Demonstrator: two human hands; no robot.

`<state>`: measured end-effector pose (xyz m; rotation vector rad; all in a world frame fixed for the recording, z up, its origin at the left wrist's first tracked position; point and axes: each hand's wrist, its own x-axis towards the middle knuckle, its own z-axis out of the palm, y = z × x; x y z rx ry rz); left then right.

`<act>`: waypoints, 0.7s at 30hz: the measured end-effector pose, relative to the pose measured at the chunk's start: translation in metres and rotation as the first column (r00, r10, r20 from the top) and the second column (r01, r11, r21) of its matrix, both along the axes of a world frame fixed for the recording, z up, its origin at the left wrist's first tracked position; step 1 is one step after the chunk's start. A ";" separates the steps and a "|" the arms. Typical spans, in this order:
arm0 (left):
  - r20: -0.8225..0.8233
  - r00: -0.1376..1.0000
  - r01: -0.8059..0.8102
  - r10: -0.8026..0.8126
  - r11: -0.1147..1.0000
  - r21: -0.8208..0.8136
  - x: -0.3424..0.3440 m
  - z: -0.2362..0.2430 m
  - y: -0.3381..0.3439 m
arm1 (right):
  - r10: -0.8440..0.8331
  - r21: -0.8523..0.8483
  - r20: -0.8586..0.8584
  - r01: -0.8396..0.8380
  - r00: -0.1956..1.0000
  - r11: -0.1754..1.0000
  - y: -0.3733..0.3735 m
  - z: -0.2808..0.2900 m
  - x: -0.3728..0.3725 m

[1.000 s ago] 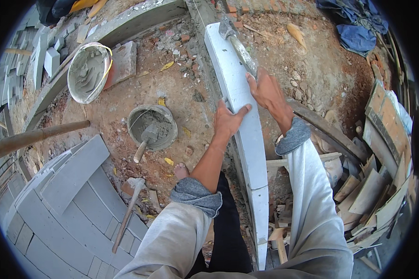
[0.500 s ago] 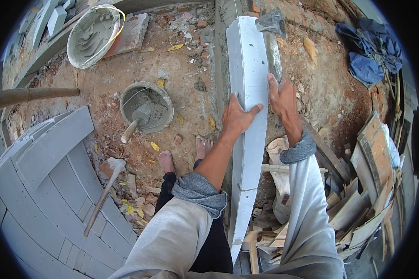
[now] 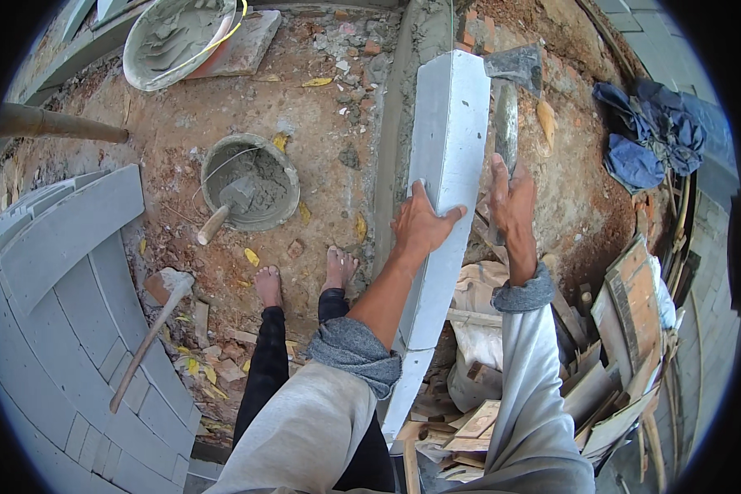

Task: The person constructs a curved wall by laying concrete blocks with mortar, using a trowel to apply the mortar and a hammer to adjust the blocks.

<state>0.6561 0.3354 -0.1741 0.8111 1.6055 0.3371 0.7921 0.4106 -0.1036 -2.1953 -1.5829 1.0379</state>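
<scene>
keep your left hand (image 3: 420, 224) spread flat on the long grey slab (image 3: 445, 156) over the mortar bed, and tap lightly with the hammer (image 3: 506, 99) clamped in your right hand (image 3: 510, 202).

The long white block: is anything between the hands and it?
No. The left hand lies flat on the long white block, touching it. The right hand is beside its edge, gripping a hammer whose head rests on the block's far end.
</scene>
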 end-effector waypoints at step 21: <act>0.008 0.998 0.063 -0.062 0.995 -0.082 -0.001 0.006 0.007 | -0.035 0.100 0.010 0.034 0.999 0.994 -0.008 -0.018 0.008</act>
